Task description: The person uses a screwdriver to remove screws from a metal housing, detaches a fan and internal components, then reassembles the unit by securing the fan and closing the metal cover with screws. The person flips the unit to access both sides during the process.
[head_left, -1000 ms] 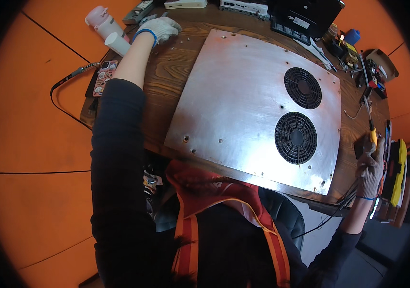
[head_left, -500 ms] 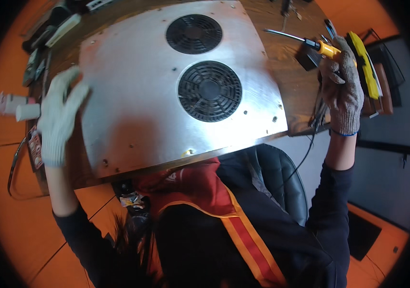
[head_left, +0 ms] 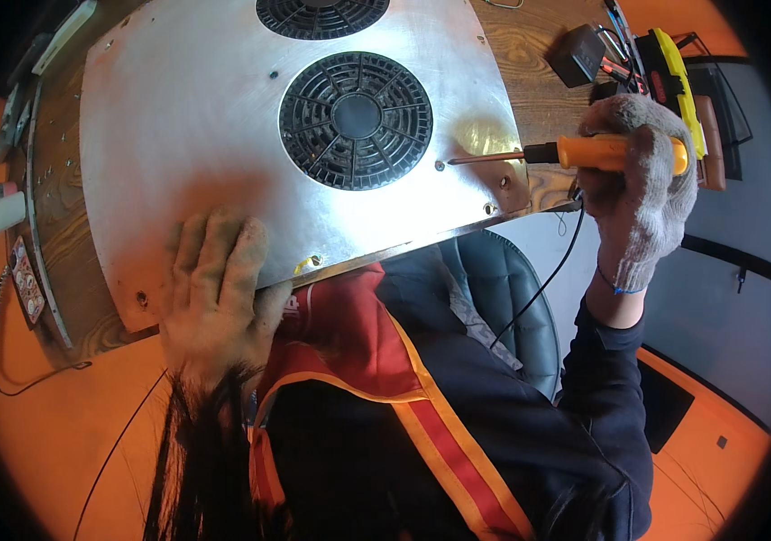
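Observation:
A brushed metal panel [head_left: 178, 126] with two round black fan grilles lies in front of me. My right hand [head_left: 645, 194], in a knit glove, is closed round the yellow handle of a screwdriver [head_left: 584, 152]. The shaft points left across the panel, with its tip at or just beside a small screw [head_left: 440, 166] right of the nearer fan grille [head_left: 357, 115]; whether they touch I cannot tell. My gloved left hand [head_left: 214, 284] rests flat on the panel's near edge at the left, fingers stretched out and holding nothing.
The panel sits on a dark wooden table [head_left: 539, 45]. At the far right are a black box [head_left: 577, 56] and a yellow-edged case [head_left: 679, 77]. A white cup-like container [head_left: 5, 214] stands at the left. A black chair [head_left: 503, 298] is beyond my lap; a cable hangs beside it.
My left hand has moved from beside the panel onto its near edge. My right hand has swung the screwdriver down from the far right to the panel. The view has shifted closer.

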`<state>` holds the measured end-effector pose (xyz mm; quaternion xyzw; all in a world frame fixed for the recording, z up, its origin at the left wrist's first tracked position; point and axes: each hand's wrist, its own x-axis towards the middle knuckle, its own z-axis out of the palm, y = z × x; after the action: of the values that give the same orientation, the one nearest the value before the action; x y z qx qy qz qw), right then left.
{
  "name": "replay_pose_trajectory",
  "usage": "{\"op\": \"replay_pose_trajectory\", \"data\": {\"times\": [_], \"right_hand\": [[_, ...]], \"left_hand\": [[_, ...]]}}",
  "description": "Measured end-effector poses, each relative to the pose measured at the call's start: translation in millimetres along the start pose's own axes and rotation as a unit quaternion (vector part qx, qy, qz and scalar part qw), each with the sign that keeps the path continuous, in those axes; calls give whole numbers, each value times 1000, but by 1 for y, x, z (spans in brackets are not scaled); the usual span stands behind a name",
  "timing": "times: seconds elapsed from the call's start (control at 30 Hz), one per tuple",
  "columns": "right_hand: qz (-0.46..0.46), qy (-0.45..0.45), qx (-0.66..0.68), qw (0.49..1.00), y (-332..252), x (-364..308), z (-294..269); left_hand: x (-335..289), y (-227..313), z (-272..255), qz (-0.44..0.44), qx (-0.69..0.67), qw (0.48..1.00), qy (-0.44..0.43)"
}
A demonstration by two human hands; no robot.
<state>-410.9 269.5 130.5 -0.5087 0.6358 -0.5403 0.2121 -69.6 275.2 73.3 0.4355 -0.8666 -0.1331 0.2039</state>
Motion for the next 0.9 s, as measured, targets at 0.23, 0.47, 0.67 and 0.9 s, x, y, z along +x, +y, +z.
{"op": "replay_pose_trajectory", "data": {"times": [0.23, 0.47, 0.67, 0.9], "right_hand": [[-4, -8, -18, 1000, 5, -1, 4], [-347, -33, -138, 927, -2, 15, 13], [-296, -38, -294, 908, -30, 3, 12], [-421, -263, -244, 833, -47, 32, 14]], "left_hand": [[-6, -8, 13, 24, 33, 997, 60], [-5, -15, 18, 46, 44, 996, 60], [-8, -9, 14, 25, 50, 996, 66], [0, -8, 23, 29, 71, 989, 126]]}}
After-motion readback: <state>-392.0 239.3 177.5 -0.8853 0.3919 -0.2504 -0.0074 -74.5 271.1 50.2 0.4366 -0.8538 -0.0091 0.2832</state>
